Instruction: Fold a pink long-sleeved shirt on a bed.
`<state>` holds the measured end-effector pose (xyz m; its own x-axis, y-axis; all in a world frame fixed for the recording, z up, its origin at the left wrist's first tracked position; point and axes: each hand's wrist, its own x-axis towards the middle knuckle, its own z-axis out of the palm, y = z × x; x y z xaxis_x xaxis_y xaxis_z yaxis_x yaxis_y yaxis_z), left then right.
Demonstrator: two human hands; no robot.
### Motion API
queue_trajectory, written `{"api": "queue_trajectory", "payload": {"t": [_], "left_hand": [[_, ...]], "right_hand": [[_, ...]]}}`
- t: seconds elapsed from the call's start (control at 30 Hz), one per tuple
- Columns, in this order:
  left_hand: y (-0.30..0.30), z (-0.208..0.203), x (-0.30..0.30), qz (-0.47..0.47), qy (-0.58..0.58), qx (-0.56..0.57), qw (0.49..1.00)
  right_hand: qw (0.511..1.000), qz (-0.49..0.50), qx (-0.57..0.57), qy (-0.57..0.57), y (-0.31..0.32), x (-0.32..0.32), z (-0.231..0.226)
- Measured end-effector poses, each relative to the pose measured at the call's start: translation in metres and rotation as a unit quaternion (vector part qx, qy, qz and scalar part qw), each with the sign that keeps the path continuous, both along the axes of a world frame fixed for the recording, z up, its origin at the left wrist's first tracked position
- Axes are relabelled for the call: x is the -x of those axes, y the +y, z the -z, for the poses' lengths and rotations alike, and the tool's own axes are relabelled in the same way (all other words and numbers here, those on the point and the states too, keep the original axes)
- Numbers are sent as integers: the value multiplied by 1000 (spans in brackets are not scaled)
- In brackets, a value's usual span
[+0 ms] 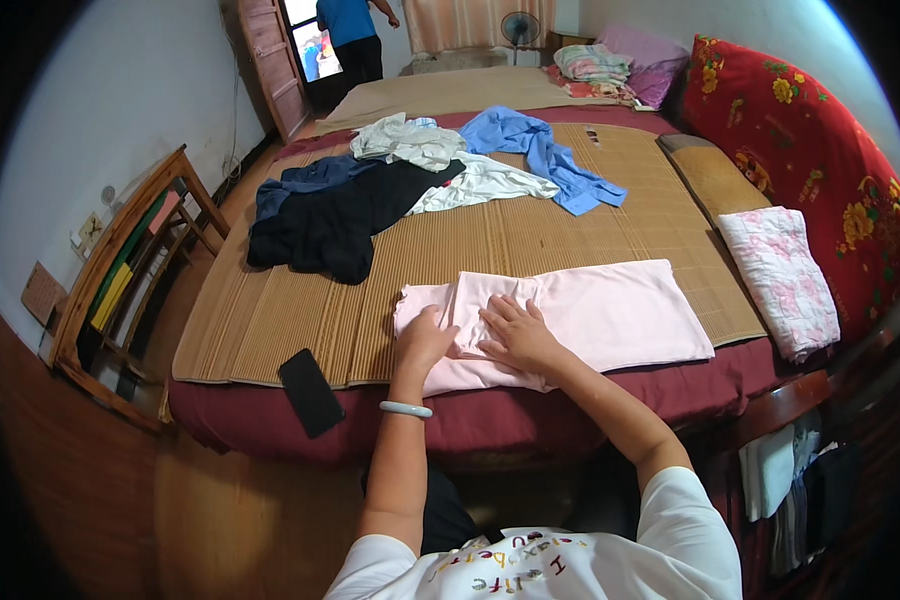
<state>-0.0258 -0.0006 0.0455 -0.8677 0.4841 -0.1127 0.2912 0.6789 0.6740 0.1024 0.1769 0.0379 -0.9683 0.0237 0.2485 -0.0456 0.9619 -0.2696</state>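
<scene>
A light pink garment [610, 315] lies spread in a long folded strip along the near edge of the bed; its exact kind cannot be made out. At its left end, my left hand [426, 342] has its fingers curled on a fold of the cloth. My right hand [518, 335] rests flat on the folded layer beside it, fingers spread. Some pink cloth hangs slightly over the mat's near edge below my hands. A pale bracelet [406, 409] is on my left wrist.
A bamboo mat [530, 235] covers the bed. Beyond lie black clothing [340, 220], white clothing [490, 182] and a blue shirt [540, 150]. A black phone [311, 392] lies near left, a folded pink-white quilt [780, 275] at right. Far back, a person [353, 40] stands.
</scene>
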Motion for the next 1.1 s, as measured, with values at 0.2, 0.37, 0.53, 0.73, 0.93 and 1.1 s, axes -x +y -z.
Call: {"api": "queue_trajectory", "payload": {"t": [0.2, 0.37, 0.53, 0.73, 0.93, 1.1], "left_hand": [[-22, -20, 3, -203, 237, 109, 944], [-23, -23, 12, -145, 110, 171, 968], [-17, -6, 20, -133, 111, 111, 979], [-25, 14, 40, -133, 122, -64, 982], [-32, 5, 38, -119, 134, -116, 977], [-7, -10, 3, -158, 369, -1, 916]], "right_hand": [[999, -28, -11, 37, -14, -7, 3], [996, -48, -59, 55, -32, -16, 18], [995, -61, -58, 58, -28, -19, 18], [994, -66, -66, 57, -31, -22, 16], [992, -92, -50, 66, -35, -25, 11], [984, -109, 116, 78, -13, -25, 2]]}}
